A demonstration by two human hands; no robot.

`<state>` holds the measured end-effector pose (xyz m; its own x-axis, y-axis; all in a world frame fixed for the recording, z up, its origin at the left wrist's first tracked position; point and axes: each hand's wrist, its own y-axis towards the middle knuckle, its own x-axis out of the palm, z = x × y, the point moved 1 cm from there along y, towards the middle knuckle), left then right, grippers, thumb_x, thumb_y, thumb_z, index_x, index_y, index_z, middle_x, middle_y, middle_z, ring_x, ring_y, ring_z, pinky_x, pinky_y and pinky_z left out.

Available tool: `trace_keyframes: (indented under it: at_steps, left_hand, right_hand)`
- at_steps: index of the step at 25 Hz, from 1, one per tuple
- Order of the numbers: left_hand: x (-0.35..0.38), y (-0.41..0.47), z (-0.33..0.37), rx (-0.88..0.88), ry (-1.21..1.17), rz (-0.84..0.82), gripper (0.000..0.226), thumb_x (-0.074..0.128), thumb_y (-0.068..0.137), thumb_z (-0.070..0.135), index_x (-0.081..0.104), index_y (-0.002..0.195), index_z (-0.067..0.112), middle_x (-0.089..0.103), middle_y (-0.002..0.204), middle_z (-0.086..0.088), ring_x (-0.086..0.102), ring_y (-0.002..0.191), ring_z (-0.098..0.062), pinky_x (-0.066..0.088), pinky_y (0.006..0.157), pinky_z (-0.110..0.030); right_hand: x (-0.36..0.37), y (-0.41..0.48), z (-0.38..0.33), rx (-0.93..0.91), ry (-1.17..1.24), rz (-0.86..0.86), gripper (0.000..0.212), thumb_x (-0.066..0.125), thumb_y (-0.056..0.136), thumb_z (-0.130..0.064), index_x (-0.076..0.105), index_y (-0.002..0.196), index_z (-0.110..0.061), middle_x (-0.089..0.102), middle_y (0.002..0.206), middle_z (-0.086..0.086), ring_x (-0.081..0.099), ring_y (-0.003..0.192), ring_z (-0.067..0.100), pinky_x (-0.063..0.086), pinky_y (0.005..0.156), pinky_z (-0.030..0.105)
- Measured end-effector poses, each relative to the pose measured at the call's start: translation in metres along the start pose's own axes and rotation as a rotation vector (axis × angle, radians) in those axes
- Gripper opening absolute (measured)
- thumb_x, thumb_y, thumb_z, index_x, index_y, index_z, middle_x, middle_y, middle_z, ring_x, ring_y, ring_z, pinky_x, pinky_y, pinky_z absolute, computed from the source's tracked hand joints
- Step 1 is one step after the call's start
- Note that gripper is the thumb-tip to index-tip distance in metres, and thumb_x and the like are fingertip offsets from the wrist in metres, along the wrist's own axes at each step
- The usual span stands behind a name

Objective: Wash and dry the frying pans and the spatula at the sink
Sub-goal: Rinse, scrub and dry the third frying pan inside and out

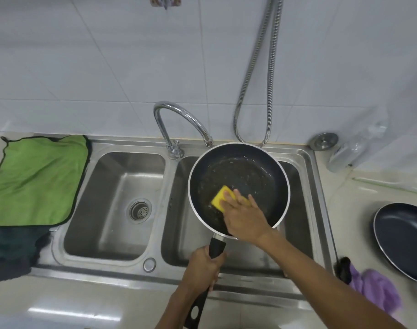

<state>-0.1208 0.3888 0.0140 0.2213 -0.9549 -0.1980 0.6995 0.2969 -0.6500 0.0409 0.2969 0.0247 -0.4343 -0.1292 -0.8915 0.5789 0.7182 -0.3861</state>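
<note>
A dark frying pan (238, 172) with a silver rim hangs level over the right sink basin (300, 186). Its inside is wet and flecked with residue. My left hand (202, 267) grips the pan's black handle (216, 248) near the sink's front edge. My right hand (244, 216) presses a yellow sponge (220, 197) against the pan's near inner floor. A second dark frying pan (404, 236) rests on the counter at the right. No spatula is in view.
The left basin (112, 205) with its drain strainer is beside the pan. A curved chrome tap (179, 119) ends just over the pan's far rim. A green cloth (36, 181) lies left of the sink, a purple cloth (378, 288) on the right. A metal hose (269, 74) hangs on the wall.
</note>
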Motion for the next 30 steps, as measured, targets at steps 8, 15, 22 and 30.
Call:
trace_keyframes:
  at_steps: [8, 15, 22, 30]
  left_hand:
    - [-0.003, -0.003, -0.001, 0.015, 0.008, -0.021, 0.027, 0.068, 0.092, 0.027, 0.052, 0.079, 0.011, 0.048, 0.054, -0.009, 0.043, 0.038, -0.02, 0.04, 0.043, -0.03]
    - [0.001, -0.008, 0.004, 0.016, 0.021, -0.021, 0.028, 0.067, 0.09, 0.026, 0.048, 0.074, 0.012, 0.046, 0.05, -0.006, 0.041, 0.035, -0.018, 0.034, 0.039, -0.026]
    - [0.002, -0.014, 0.004, -0.018, -0.041, -0.019, 0.027, 0.069, 0.091, 0.024, 0.049, 0.078, 0.013, 0.046, 0.05, -0.005, 0.038, 0.034, -0.016, 0.034, 0.038, -0.025]
    - [0.009, -0.017, 0.01, -0.016, -0.044, -0.046, 0.027, 0.068, 0.094, 0.025, 0.049, 0.08, 0.011, 0.045, 0.053, -0.007, 0.038, 0.037, -0.016, 0.035, 0.038, -0.024]
  right_hand:
    - [-0.041, 0.04, 0.053, 0.143, -0.061, 0.062, 0.051, 0.034, 0.104, -0.033, 0.035, 0.153, -0.018, 0.01, 0.171, 0.001, 0.009, 0.157, 0.031, 0.017, 0.123, 0.06]
    - [-0.008, -0.001, -0.008, 0.018, 0.027, -0.003, 0.053, 0.035, 0.104, -0.033, 0.029, 0.156, -0.022, 0.004, 0.172, -0.002, 0.004, 0.158, 0.027, 0.015, 0.124, 0.058]
    - [-0.043, 0.025, 0.053, 0.189, -0.045, 0.05, 0.055, 0.037, 0.101, -0.025, 0.031, 0.156, -0.022, 0.007, 0.171, -0.002, 0.008, 0.158, 0.027, 0.02, 0.121, 0.062]
    - [-0.026, 0.025, -0.004, 0.009, -0.046, 0.027, 0.048, 0.034, 0.104, -0.028, 0.038, 0.151, -0.023, 0.012, 0.17, -0.003, 0.008, 0.157, 0.026, 0.016, 0.12, 0.065]
